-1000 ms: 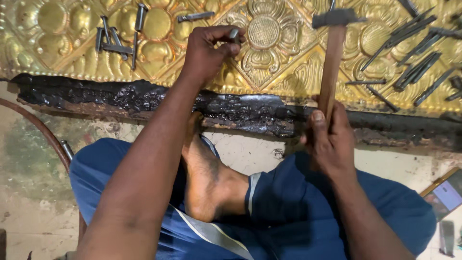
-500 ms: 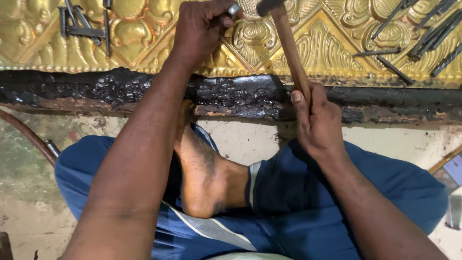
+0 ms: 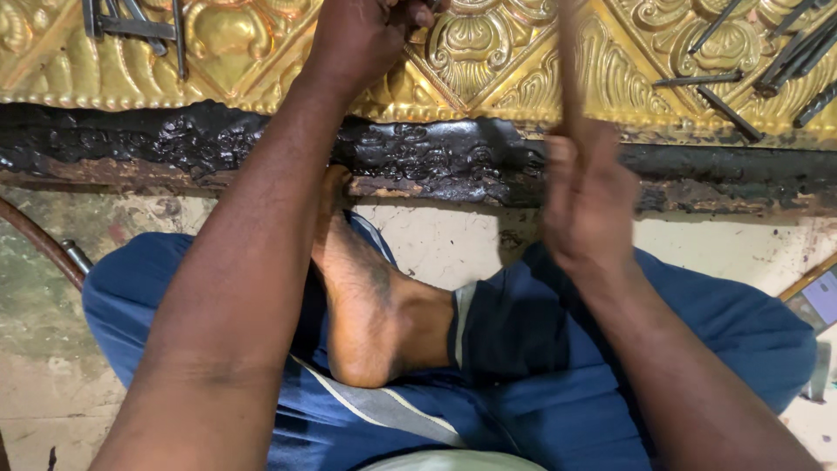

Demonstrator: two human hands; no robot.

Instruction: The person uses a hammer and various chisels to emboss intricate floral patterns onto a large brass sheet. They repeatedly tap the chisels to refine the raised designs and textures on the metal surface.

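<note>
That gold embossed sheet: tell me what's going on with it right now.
A person sits cross-legged on the floor at a gold embossed metal sheet bedded on a black pitch strip. The left hand is closed on a small punch pressed to the raised pattern. The right hand grips a wooden hammer handle, blurred in motion; the hammer head is out of view. More loose steel punches lie on the sheet to either side.

A pale, stained floor (image 3: 436,244) is seen beneath everything. Along its far edge a gold embossed sheet (image 3: 488,61) is laid on a bed of black pitch (image 3: 174,139). Dark metal punches (image 3: 741,78) are scattered on the sheet towards the far right corner, and more tools (image 3: 131,26) towards the far left.
</note>
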